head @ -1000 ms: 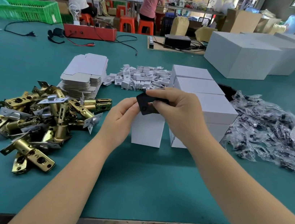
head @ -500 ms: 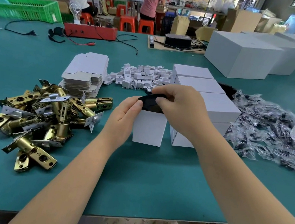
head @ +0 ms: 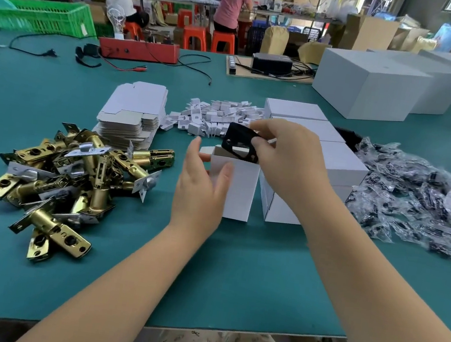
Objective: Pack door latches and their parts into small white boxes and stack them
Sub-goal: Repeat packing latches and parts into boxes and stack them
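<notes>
Black plate [head: 240,141], flat and thin with a cut-out opening and a small screw hole, tilted over the open mouth of a small white box [head: 240,190] standing upright on the table [head: 233,273]; lower edge just at or inside the rim, cannot tell which. Probably stiff metal or hard plastic, light, unlikely to bend or break, smooth enough to slip, so best taken by the edges as now. Pinched along its right edge by the right hand [head: 286,162], thumb in front and fingers curled behind. Box likely thin card: light, easily tipped or dented, best steadied by the walls rather than squeezed. Left hand [head: 201,187] against the box's left side, fingers fairly straight, thumb on the front face, bracing rather than gripping. Just right of the box, touching or nearly so, a stack of closed white boxes [head: 335,163]. Behind, a heap of small white card pieces [head: 214,117] and a stack of flat box blanks [head: 133,117]. Left, a pile of brass latches [head: 73,175], clearly heavier, hard, with sharp-cornered faceplates, best lifted by the barrel. Right, a heap of clear bags with dark parts [head: 422,204], crinkly and slippery by the look.
</notes>
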Demonstrator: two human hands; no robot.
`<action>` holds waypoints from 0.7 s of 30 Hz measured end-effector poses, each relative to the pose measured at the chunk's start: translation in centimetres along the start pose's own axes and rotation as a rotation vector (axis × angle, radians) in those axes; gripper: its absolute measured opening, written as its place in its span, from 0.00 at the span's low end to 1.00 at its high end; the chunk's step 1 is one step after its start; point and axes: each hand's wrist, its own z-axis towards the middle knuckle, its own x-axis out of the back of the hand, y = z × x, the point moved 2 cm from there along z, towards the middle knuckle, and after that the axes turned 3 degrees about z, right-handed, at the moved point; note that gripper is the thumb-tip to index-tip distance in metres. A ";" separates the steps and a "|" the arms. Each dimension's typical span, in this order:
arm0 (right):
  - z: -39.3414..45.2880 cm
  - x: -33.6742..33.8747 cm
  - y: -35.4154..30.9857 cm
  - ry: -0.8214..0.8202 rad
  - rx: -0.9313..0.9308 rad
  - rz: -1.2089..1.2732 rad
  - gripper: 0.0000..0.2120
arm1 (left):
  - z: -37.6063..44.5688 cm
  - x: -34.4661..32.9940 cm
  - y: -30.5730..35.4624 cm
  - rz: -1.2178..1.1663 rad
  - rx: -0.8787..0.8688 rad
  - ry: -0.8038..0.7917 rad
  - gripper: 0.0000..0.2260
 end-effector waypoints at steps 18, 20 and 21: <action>-1.0 -0.5 -0.6 -0.014 -0.068 0.121 0.12 | -0.1 -0.2 -0.2 0.055 0.053 -0.108 0.54; -1.0 -0.2 -0.4 0.048 -0.076 0.164 0.12 | 0.0 0.4 0.3 0.119 0.001 -0.110 0.53; -1.0 0.0 -0.3 0.082 -0.076 0.172 0.11 | 0.1 0.8 0.6 0.170 -0.046 -0.118 0.51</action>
